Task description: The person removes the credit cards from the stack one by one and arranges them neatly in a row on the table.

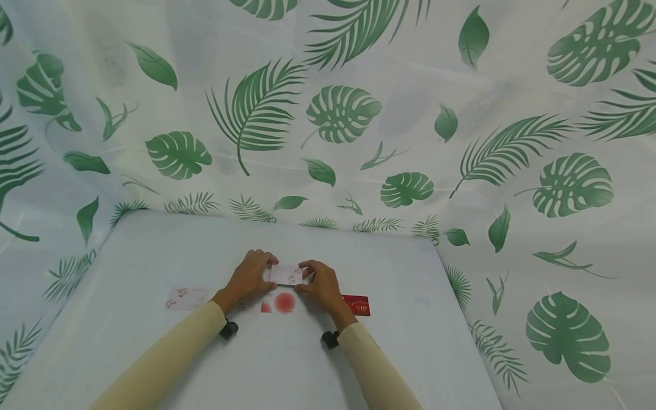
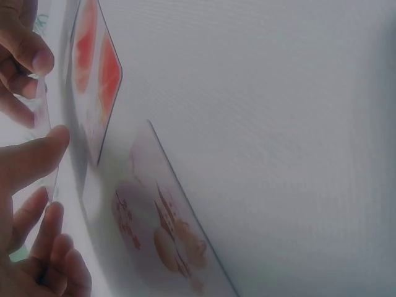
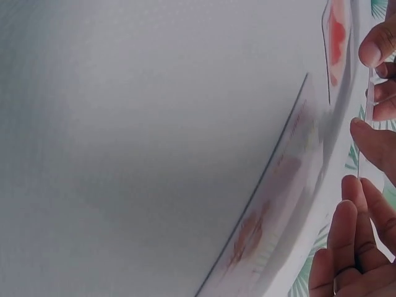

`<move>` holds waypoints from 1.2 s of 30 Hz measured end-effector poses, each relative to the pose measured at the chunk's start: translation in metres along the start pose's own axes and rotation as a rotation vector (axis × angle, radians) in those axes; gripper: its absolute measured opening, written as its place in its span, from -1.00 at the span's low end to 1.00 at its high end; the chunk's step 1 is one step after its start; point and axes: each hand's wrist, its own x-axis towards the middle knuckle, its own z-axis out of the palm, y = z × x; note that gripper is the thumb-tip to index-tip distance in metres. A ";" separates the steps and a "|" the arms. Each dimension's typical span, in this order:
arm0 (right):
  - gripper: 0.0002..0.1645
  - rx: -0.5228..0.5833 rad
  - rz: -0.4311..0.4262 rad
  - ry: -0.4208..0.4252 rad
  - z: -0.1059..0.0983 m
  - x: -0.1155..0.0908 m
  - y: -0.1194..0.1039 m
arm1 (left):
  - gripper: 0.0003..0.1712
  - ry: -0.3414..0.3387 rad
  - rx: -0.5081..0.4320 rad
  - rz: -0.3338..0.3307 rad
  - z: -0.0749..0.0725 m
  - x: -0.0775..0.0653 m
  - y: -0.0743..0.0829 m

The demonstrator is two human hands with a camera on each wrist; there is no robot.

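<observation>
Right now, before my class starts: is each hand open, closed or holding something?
Left hand: holding the pale card, pinched at its left end.
Right hand: holding the same card, pinched at its right end.

The red card (image 1: 357, 305) reads "VIP".

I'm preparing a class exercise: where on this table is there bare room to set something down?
Between the VIP card and the right edge of the table; beyond the held card, up to the leafy curtain; also between the sleeves. It's crowded mid-table, where the left hand and right hand are by the red-circle card.
</observation>
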 end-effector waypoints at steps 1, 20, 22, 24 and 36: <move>-0.37 0.000 -0.001 -0.002 -0.001 -0.001 0.000 | -0.36 0.000 -0.002 0.001 0.000 0.000 0.001; -0.37 0.004 0.015 -0.004 -0.015 -0.005 0.011 | -0.35 0.019 0.004 0.014 0.005 0.002 0.012; -0.37 -0.006 0.005 0.000 -0.016 -0.005 0.013 | -0.35 0.031 0.002 0.024 0.005 0.002 0.012; -0.37 -0.010 -0.001 0.004 -0.017 -0.005 0.015 | -0.35 0.041 0.005 0.033 0.006 0.002 0.012; -0.37 0.002 0.021 0.014 -0.024 -0.009 0.017 | -0.34 0.081 -0.002 0.071 0.008 0.001 0.019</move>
